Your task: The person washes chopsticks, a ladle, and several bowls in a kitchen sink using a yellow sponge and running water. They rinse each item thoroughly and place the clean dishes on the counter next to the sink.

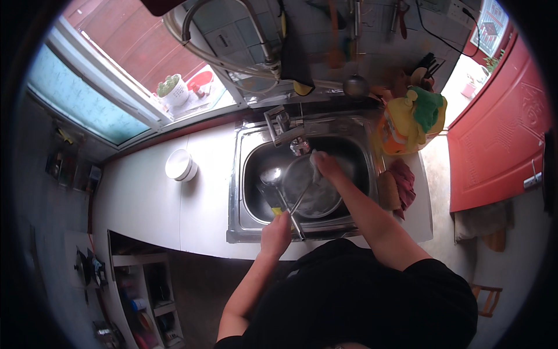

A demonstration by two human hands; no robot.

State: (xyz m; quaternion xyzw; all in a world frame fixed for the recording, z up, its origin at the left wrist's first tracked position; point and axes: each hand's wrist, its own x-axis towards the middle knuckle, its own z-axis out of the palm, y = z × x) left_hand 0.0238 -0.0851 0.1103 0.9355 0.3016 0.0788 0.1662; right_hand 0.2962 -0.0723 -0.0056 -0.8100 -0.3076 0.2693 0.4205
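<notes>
My left hand (pixel 277 233) is closed around a thin metal utensil (pixel 301 201) at the sink's near edge. The utensil slants up to the right, toward a whitish cloth (pixel 314 168) gripped in my right hand (pixel 328 165). Beneath them, a round metal pan or basin (pixel 310 192) with cloudy water rests in the stainless steel sink (pixel 235 209). A metal ladle (pixel 271 176) leans inside the sink, its handle crossing the front rim. Beside my left hand shows a small yellow piece (pixel 277 211), perhaps the handle of another utensil.
The faucet (pixel 283 124) overhangs the basin. White bowls (pixel 181 165) are stacked on the left counter (pixel 144 200). On the right are an orange-yellow container (pixel 394 131) with a green cloth (pixel 428 109), a brown scrubber-like roll (pixel 388 190) and a dark pink cloth (pixel 404 187).
</notes>
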